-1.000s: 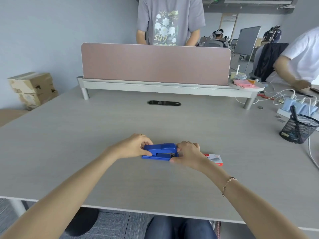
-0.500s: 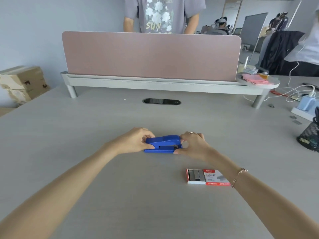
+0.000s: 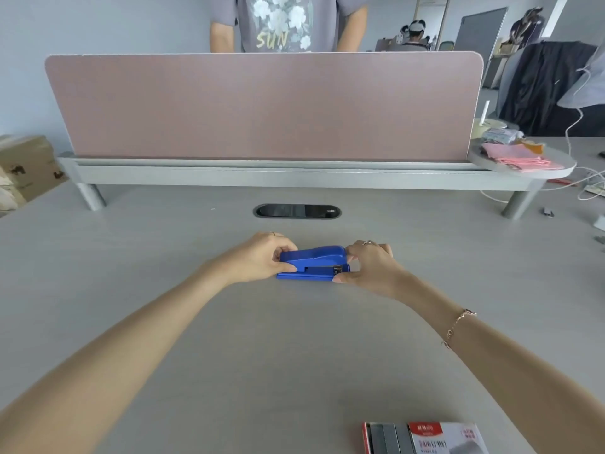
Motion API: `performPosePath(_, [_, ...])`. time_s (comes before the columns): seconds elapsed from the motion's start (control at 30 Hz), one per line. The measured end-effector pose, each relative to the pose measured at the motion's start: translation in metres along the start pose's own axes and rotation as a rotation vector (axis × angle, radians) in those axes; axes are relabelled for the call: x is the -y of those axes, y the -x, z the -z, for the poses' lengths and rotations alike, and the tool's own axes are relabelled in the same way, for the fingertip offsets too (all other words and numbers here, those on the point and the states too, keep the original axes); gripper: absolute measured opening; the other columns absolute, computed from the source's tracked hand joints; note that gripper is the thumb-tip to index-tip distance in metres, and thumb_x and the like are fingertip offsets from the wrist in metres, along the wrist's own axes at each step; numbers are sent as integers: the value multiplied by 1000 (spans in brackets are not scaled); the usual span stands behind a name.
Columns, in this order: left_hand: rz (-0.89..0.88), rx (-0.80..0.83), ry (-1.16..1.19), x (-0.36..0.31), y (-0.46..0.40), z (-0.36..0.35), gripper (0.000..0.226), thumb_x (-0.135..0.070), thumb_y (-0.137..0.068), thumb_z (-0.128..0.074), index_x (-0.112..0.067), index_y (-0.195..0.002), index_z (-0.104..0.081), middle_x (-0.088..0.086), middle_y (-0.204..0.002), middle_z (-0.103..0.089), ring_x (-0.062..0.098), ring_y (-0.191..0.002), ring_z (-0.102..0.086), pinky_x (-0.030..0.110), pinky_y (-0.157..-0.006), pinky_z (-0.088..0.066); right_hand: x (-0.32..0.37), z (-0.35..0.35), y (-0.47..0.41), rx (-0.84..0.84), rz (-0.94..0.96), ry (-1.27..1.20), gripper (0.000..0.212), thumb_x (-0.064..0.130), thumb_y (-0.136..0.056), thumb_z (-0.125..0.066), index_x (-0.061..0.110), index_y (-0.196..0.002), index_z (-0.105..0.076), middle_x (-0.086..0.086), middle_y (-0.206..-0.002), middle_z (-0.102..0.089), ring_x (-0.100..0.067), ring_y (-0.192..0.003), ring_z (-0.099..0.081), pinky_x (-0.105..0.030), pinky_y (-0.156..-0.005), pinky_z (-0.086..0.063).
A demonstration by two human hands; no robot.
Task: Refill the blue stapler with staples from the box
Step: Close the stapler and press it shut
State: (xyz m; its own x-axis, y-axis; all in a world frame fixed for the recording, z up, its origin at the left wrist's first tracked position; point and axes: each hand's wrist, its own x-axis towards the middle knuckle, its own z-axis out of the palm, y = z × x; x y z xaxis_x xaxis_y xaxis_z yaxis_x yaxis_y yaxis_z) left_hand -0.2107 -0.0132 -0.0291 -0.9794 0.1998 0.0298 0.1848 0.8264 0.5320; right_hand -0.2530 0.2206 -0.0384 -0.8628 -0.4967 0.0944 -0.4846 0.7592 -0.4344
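Note:
The blue stapler (image 3: pixel 316 263) lies flat on the grey desk (image 3: pixel 163 257), its top arm down. My left hand (image 3: pixel 262 258) pinches its left, hinge end. At the stapler's front end my right hand (image 3: pixel 368 267) holds on, thumb below and fingers on top. The staple box (image 3: pixel 425 439), red and white, lies half slid open near the desk's front edge, with grey strips of staples showing at its left side. It is well apart from both hands.
A pink divider panel (image 3: pixel 262 106) on a grey rail crosses the desk behind the stapler, with a black cable slot (image 3: pixel 296 211) in front of it. A person stands behind the panel. Pink papers (image 3: pixel 520 157) lie at the right end; cardboard boxes (image 3: pixel 26 168) stand far left.
The view has tilted and moved closer, so the staple box now shows far below the hands. Both hands stay on the stapler's ends; the stapler has not visibly opened.

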Motion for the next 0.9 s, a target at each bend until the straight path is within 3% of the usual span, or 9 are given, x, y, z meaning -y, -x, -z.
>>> performPosePath(0.5, [-7,-69,-17,48,-105,19,12,-21,-84,-70,-23,-96,-68,3,-95,-62,20,-86,-60,44,-88,-51,-29,-1,-109,-42,-12,-21,33,34,-77,-68,10,-98,-60,-12,-103,-59,-27,-102,-48,-38,-95,-30])
performPosePath(0.73, [5,-86,-15,62,-127,21,19,-16,-84,-71,-16,-103,-68,8,-101,-60,25,-89,-61,43,-88,-52,-34,-4,-134,-24,-26,-75,28,31,-77,-68,11,-96,-61,-11,-104,-58,-27,-104,-46,-34,-91,-26])
performPosePath(0.9, [4,-75,-21,66,-130,20,17,-17,-83,-71,-19,-100,-69,6,-100,-59,25,-86,-62,43,-87,-53,-33,-3,-139,30,-54,-128,23,25,-76,-67,12,-94,-61,-13,-106,-56,-23,-96,-45,-35,-92,-32])
